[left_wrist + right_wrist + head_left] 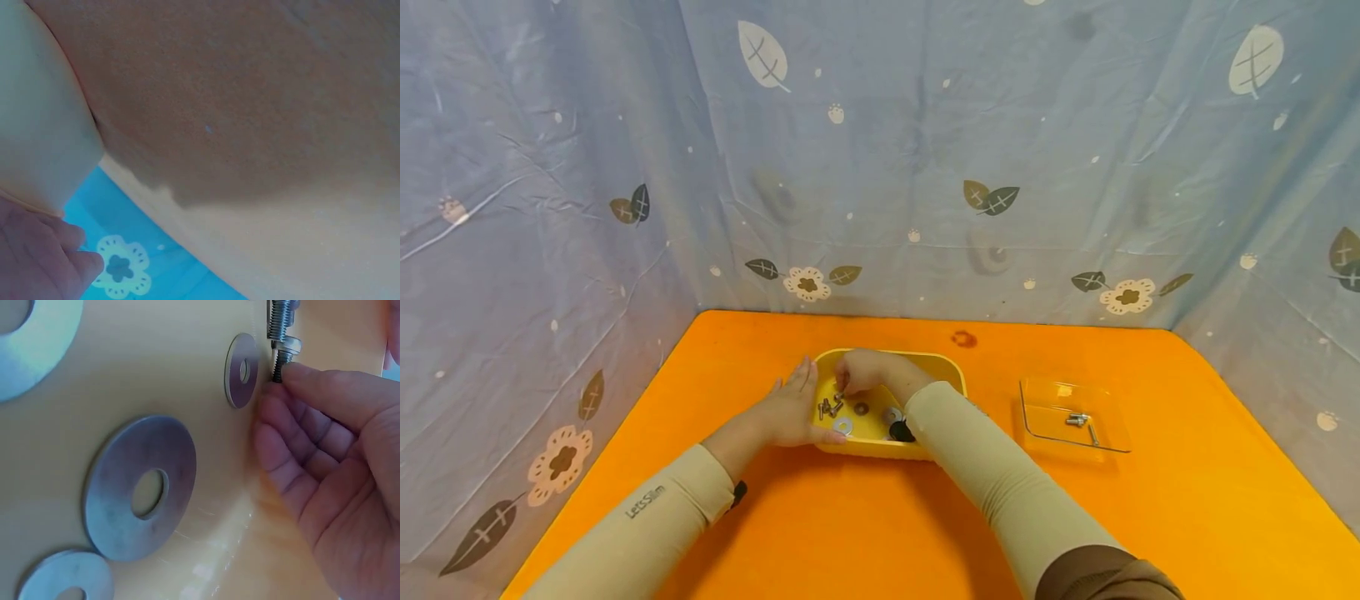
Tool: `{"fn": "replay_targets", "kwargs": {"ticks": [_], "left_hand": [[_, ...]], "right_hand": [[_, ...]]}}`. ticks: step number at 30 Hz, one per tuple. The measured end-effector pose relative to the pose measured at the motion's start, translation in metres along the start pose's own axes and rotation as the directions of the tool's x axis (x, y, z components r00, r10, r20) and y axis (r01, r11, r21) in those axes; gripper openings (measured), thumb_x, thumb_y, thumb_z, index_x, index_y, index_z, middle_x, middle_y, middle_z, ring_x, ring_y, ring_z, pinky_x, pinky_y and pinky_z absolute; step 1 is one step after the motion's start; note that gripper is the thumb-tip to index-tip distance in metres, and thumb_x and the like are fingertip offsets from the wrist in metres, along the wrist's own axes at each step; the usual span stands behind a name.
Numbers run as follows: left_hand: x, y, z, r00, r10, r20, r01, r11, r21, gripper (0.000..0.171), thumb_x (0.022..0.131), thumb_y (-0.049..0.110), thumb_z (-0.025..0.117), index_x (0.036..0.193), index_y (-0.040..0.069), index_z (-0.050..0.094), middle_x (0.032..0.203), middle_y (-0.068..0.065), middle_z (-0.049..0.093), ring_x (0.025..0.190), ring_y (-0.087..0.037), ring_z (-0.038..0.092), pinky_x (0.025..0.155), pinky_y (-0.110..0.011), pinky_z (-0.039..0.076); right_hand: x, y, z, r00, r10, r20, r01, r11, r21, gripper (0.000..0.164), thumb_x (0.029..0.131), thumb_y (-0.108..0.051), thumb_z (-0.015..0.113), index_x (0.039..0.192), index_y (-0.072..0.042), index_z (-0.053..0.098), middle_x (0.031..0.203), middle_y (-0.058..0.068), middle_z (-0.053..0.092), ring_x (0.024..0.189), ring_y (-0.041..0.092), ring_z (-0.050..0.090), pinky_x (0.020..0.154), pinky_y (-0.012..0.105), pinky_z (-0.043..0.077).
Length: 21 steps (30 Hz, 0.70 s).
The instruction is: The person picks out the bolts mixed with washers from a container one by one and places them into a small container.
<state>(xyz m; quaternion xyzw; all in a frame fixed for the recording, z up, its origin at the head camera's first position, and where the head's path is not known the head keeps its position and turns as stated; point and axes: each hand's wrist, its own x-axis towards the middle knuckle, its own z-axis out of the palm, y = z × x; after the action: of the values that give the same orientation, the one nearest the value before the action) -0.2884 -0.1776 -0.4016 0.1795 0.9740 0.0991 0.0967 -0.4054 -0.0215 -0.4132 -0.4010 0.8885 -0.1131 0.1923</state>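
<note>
A yellow plastic bin (880, 450) stands on the orange table, holding small bolts (830, 408) at its left end and several washers, among them a large flat washer (140, 487). My right hand (868, 371) reaches into the bin from above. In the right wrist view its thumb and forefinger pinch the threaded end of a metal bolt (282, 359), with more bolts just beyond and a smaller washer (242, 370) beside. My left hand (786, 412) rests against the bin's left end, fingers extended along the side and thumb on the front rim.
To the right of the bin sits a clear shallow tray (1037, 437) with several metal bolts (1078, 419) in it. A patterned curtain (880, 167) hangs along the table's back and both sides. A reddish stain (964, 338) marks the table behind the bin.
</note>
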Motion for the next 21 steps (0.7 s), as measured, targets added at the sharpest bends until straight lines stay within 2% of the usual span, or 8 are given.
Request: {"fn": "replay_targets", "kwargs": {"ticks": [4, 8, 11, 13, 16, 21], "left_hand": [[0.0021, -0.0021, 0.001, 1.0, 0.004, -0.002, -0.004, 1.0, 0.007, 0.131, 0.062, 0.083, 0.049, 0.143, -0.008, -0.001, 0.148, -0.024, -0.011, 0.138, -0.035, -0.001, 0.106, -0.058, 0.012], [0.0021, -0.002, 0.0005, 1.0, 0.006, -0.003, -0.006, 1.0, 0.006, 0.131, 0.062, 0.083, 0.049, 0.143, -0.008, 0.0, 0.148, -0.024, -0.011, 0.138, -0.035, -0.001, 0.106, -0.058, 0.012], [0.0016, -0.0018, 0.0005, 1.0, 0.005, -0.002, -0.005, 1.0, 0.008, 0.131, 0.062, 0.083, 0.049, 0.143, -0.008, 0.0, 0.148, -0.024, -0.011, 0.138, -0.034, -0.001, 0.106, -0.058, 0.013], [0.0015, -0.0016, 0.0004, 1.0, 0.003, 0.0, -0.003, 1.0, 0.007, 0.13, 0.062, 0.083, 0.049, 0.143, -0.007, 0.0, 0.148, -0.024, -0.011, 0.138, -0.034, -0.001, 0.106, -0.057, 0.013], [0.001, -0.0008, -0.0006, 1.0, -0.001, 0.004, 0.001, 1.0, 0.0, 0.13, 0.063, 0.082, 0.05, 0.143, -0.008, 0.0, 0.148, -0.024, -0.01, 0.138, -0.035, 0.0, 0.106, -0.057, 0.012], [0.0008, 0.001, -0.0019, 1.0, -0.008, 0.01, 0.008, 1.0, 0.0, 0.128, 0.064, 0.08, 0.052, 0.143, -0.007, 0.0, 0.148, -0.024, -0.011, 0.138, -0.034, -0.002, 0.106, -0.058, 0.012]], "right_hand": [[-0.0016, 0.0005, 0.0007, 1.0, 0.022, 0.013, -0.022, 1.0, 0.006, 0.006, 0.084, -0.015, 0.067, 0.08, -0.01, 0.065, 0.068, -0.005, 0.058, 0.061, 0.007, 0.05, 0.057, 0.017, 0.043], [-0.0033, 0.0014, 0.002, 0.998, 0.051, 0.04, -0.053, 0.997, 0.048, 0.021, 0.086, -0.018, 0.064, 0.066, -0.012, 0.059, 0.057, -0.004, 0.052, 0.051, 0.007, 0.047, 0.05, 0.018, 0.04], [-0.0034, 0.0026, 0.0024, 0.997, 0.056, 0.053, -0.061, 0.994, 0.095, 0.027, 0.09, -0.019, 0.059, 0.064, -0.011, 0.057, 0.055, -0.003, 0.051, 0.049, 0.009, 0.046, 0.049, 0.019, 0.04], [-0.0029, 0.0046, 0.0028, 0.998, 0.041, 0.055, -0.047, 0.993, 0.112, 0.023, 0.091, -0.018, 0.057, 0.07, -0.01, 0.059, 0.058, -0.002, 0.053, 0.051, 0.009, 0.047, 0.051, 0.019, 0.041], [-0.0031, 0.0072, 0.0026, 0.999, 0.014, 0.049, -0.022, 0.987, 0.161, 0.003, 0.088, -0.011, 0.06, 0.087, -0.007, 0.061, 0.069, -0.001, 0.055, 0.059, 0.009, 0.048, 0.056, 0.019, 0.042], [-0.0051, 0.0087, 0.0015, 0.997, -0.023, 0.077, 0.003, 0.969, 0.248, 0.036, 0.08, -0.001, 0.066, 0.113, -0.008, 0.055, 0.075, 0.002, 0.058, 0.064, 0.012, 0.053, 0.06, 0.021, 0.046]]}}
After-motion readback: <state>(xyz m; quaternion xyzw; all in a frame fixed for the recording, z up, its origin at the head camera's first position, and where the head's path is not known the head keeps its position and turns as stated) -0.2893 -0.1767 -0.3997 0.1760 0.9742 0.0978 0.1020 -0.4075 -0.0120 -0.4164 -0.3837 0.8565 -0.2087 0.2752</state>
